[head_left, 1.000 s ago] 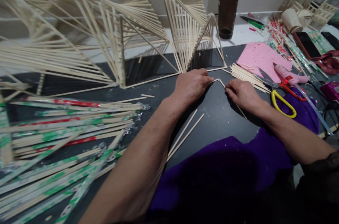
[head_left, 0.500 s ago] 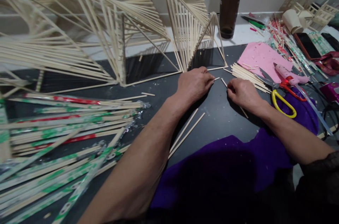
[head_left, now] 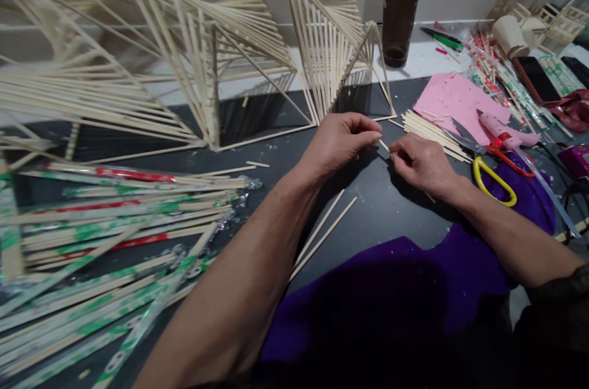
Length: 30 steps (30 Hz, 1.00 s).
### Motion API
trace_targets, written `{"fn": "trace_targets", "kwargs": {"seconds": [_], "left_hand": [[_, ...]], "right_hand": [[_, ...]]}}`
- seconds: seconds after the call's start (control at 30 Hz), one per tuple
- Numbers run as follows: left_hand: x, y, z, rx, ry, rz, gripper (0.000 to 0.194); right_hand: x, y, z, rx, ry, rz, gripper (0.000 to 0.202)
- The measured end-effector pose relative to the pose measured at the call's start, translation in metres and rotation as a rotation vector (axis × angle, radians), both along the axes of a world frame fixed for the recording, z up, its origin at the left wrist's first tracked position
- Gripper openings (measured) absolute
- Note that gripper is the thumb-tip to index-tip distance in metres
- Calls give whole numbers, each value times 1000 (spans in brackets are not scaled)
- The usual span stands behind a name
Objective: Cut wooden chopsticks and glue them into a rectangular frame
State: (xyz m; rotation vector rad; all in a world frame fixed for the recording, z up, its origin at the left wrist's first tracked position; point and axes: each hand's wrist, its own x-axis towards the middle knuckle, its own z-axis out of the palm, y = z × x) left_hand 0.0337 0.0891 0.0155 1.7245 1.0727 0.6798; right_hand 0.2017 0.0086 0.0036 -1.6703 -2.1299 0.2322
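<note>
Between my two hands, above the dark tabletop, is a thin wooden stick. The fingertips of my left hand pinch its upper left end. My right hand is closed around its other end, and a stick tip shows below that palm. Just behind my left hand stands a twisted stick structure. A bundle of bare sticks lies behind my right hand. Two loose sticks rest on the tabletop beside my left forearm.
Wrapped chopsticks cover the left side. Right of my right hand are yellow-handled scissors, a pink glue gun and pink sheet. A red-capped bottle stands at the back. Purple cloth lies in front.
My left hand has turned and lifted slightly, its fingertips now on the stick near my right hand. The gap between the hands has narrowed.
</note>
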Motion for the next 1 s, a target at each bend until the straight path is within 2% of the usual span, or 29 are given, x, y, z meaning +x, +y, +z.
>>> {"fn": "trace_targets", "kwargs": {"seconds": [0.13,0.23,0.3,0.43,0.7,0.8,0.87,1.0], "left_hand": [[0,1,2,-61,-32,49,23],[0,1,5,-148,-42,27,10],[1,0,7,-196,-76,31,9],[3,-4,13,-250,-159,65,8],[9,-6,17,-229,-224,164,13],[3,1,20,-173,-269,270,16],[-3,5,21,-88,-220,307,16],[-12,13,17,207,169,291,24]], "right_hand": [[1,0,-4,59,-10,34,23],[2,1,-9,110,3,61,22],[3,1,-10,133,44,76,21],[4,2,-5,81,152,85,18],[7,2,5,17,242,80,15],[9,1,5,-3,238,50,14],[10,0,5,-7,249,18,14],[11,1,7,-42,246,-52,14]]}}
